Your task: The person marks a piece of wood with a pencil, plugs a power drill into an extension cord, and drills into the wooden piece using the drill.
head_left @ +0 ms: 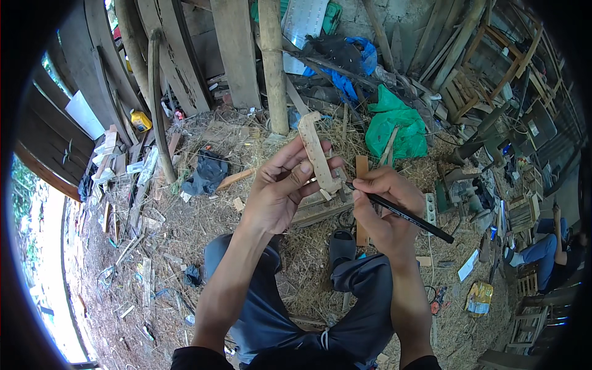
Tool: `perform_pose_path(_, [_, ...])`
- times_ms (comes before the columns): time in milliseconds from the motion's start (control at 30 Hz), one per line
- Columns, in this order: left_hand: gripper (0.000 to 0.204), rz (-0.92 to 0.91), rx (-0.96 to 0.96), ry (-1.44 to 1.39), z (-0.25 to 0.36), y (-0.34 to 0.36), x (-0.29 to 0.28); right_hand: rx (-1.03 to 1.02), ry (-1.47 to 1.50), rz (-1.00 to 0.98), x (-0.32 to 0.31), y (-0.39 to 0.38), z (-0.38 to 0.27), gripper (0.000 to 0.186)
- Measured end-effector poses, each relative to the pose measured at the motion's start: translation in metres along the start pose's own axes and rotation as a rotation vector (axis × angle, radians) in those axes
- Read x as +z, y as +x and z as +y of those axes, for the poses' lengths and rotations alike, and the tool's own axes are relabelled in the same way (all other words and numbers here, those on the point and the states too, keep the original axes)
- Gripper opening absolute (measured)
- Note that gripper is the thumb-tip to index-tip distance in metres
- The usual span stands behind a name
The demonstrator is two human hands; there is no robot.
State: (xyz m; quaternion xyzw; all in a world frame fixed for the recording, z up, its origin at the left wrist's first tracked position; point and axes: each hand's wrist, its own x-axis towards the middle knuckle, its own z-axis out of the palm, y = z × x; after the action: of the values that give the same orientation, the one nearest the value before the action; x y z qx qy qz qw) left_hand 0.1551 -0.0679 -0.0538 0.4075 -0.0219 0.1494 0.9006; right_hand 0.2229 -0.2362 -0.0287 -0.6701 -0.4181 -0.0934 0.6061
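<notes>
In front of my chest, my left hand (pixel 276 192) is closed around a pale wooden piece (pixel 313 145), long and narrow with a short hooked block at each end. My thumb presses on its side, and the fingertips show beyond its right edge. My right hand (pixel 391 209) pinches a slim black pencil (pixel 412 217), whose tip is close by the lower end of the wood. Whether the tip touches the wood, I cannot tell. The pencil's back end slants down to the right, past the hand.
Wood scraps and dry straw litter the ground around my legs. A wooden strip (pixel 362 165) lies beyond my right hand. Farther off are a green plastic bag (pixel 398 132), a black bag (pixel 206 172) and upright planks (pixel 237 55). A person (pixel 546 250) sits at the far right.
</notes>
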Motion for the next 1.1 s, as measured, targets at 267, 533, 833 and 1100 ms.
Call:
perform_pose_path(267, [0.045,-0.01,0.001,0.012,0.0013,-0.0005,0.0005,0.037,0.074,-0.018,0.0038,-0.0022,0.0026,0.012])
perform_pose_path(533, [0.046,-0.004,-0.003,0.009,0.0022,-0.0003,0.0,0.006,0.054,-0.027,0.0053,-0.0014,0.0044,0.011])
perform_pose_path(833, [0.047,0.034,0.009,0.064,0.0014,-0.0001,0.0033,0.039,0.061,-0.023,0.0064,-0.002,0.0045,0.011])
perform_pose_path(1100, [0.046,0.005,-0.019,0.048,-0.0013,0.0015,-0.0036,0.228,0.064,0.007,0.0056,-0.0018,0.0037,0.017])
